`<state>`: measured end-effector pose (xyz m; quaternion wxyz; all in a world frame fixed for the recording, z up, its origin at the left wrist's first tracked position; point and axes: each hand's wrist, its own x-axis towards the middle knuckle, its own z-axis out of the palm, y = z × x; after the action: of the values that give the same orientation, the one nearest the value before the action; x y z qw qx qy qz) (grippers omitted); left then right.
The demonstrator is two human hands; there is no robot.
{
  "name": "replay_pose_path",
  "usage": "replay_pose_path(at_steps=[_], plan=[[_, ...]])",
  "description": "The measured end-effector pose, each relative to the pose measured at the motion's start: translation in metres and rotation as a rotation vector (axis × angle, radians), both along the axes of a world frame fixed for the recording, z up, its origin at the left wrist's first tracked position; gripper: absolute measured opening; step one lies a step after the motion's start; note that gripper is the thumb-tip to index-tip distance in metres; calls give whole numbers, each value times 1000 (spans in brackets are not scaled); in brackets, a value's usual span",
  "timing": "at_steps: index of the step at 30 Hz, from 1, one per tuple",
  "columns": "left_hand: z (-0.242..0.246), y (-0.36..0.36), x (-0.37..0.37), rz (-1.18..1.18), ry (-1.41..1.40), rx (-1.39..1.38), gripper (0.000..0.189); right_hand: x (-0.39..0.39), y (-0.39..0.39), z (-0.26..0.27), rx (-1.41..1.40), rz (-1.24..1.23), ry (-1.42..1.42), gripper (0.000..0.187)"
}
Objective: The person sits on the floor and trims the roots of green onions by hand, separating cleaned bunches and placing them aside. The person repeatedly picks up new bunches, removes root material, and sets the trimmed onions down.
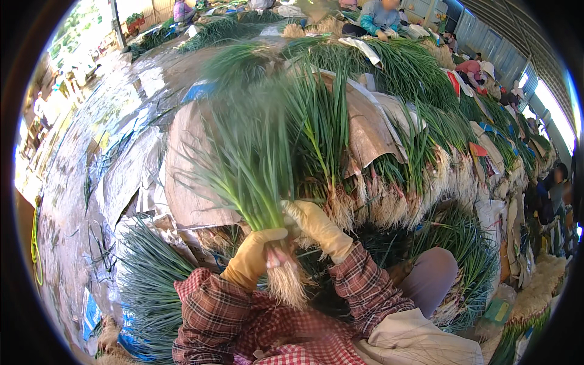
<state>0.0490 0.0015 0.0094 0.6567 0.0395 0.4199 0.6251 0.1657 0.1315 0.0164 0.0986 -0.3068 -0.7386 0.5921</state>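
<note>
My left hand, in a yellowish rubber glove, is closed around a bunch of green onions just above the pale bulbs. The leaves fan up and away from me, blurred at the tips. Below the fist hang the bunch's stringy roots. My right hand, gloved alike, is raised at the right side of the bunch with its fingertips by the lower leaves. Whether those fingers grip anything is hidden. Just beyond it, more green onions lie with their roots towards me.
Brown sheeting partly covers the pile ahead. Loose green onions lie at my left, more beside my right knee. A wet concrete floor stretches left. A person in a blue top sits at the back, others along the right.
</note>
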Motion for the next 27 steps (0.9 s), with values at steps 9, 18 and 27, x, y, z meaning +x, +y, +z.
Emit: replay_pose_path(at_steps=[9, 18, 27], plan=[[23, -7, -2, 79, -42, 181, 26, -24, -27, -22, -477, -383, 358, 49], [39, -6, -5, -3, 92, 97, 16, -34, -13, -34, -211, -464, 502, 35], [90, -16, -60, 289, -166, 862, 34, 36, -54, -44, 225, 1008, -599, 63]])
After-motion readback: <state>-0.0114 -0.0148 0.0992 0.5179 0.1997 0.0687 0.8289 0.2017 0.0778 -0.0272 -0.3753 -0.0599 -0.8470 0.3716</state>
